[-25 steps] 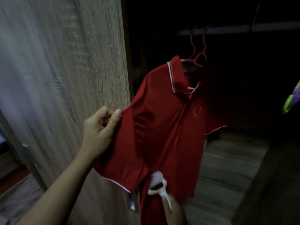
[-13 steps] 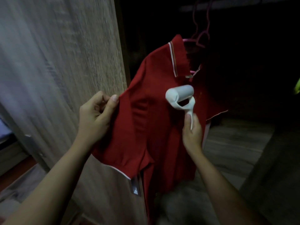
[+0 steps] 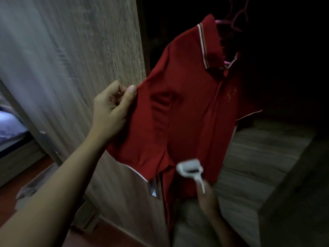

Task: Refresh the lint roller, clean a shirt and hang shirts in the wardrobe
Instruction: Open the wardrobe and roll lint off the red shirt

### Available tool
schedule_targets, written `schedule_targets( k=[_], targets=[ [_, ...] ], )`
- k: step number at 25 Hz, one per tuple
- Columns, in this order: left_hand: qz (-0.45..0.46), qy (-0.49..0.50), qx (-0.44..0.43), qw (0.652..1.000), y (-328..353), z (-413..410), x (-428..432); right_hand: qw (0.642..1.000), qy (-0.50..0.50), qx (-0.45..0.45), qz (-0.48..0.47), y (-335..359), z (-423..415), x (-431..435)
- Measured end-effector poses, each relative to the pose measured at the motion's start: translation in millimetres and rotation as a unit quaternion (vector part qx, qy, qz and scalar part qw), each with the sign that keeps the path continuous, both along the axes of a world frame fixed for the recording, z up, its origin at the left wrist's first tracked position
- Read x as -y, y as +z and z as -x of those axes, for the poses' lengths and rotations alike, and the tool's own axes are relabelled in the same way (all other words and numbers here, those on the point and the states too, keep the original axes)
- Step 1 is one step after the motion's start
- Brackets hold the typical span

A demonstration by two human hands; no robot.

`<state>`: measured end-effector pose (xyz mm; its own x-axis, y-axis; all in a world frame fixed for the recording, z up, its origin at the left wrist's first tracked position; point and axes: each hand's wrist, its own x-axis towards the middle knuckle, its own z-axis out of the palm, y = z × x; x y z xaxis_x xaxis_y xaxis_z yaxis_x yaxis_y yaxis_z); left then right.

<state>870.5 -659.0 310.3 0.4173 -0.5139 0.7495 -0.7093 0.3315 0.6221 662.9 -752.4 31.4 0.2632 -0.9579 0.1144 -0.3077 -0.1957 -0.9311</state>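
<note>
A red polo shirt (image 3: 188,111) with a white-trimmed collar hangs on a pink hanger (image 3: 236,16) inside the dark wardrobe. My left hand (image 3: 112,109) pinches the shirt's left sleeve seam and holds the fabric stretched out. My right hand (image 3: 204,196) grips the handle of a white lint roller (image 3: 189,169), whose head rests against the lower front of the shirt. The roller is blurred by motion. The hanger's hook runs out of the top of the frame.
The open wooden wardrobe door (image 3: 74,59) stands at the left, close behind my left hand. A wooden wardrobe floor or shelf (image 3: 258,154) lies under the shirt. A bed with pale bedding (image 3: 10,127) shows at the far left.
The lint roller went up to the chest near the collar, then ran down to the lower front of the shirt. My left hand kept its hold on the sleeve.
</note>
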Motion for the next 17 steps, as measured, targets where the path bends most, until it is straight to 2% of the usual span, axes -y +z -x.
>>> schedule_targets(
  k=[3, 5, 7, 9, 12, 14, 17],
  targets=[
    [0.003, 0.002, -0.006, 1.0, -1.6, -2.8, -0.2, 0.978, -0.037, 0.112, 0.171, 87.2, -12.3, 42.5],
    [0.004, 0.003, -0.004, 1.0, -1.6, -1.7, 0.2, 0.958, -0.038, 0.154, 0.238, 164.9, -18.6, 55.4],
    [0.004, 0.01, 0.001, 1.0, -1.2, 0.1, 0.1, 0.946, -0.021, 0.159, 0.281, 199.2, -24.1, 58.8],
    [-0.001, 0.012, 0.001, 1.0, -1.1, 1.0, 0.3, 0.959, 0.004, 0.115, 0.259, 175.5, -28.9, 49.4],
    [-0.004, 0.006, -0.011, 1.0, -0.5, 1.0, -1.0, 0.991, 0.037, 0.041, 0.126, 85.0, -28.8, 10.8],
    [-0.001, 0.003, -0.006, 1.0, -0.2, 2.9, -2.1, 0.997, 0.047, -0.031, 0.06, 39.1, -20.1, -11.7],
    [0.004, 0.006, 0.006, 1.0, 0.7, 5.0, -2.4, 0.999, 0.016, -0.022, 0.038, 46.6, -14.6, 10.8]
  ],
)
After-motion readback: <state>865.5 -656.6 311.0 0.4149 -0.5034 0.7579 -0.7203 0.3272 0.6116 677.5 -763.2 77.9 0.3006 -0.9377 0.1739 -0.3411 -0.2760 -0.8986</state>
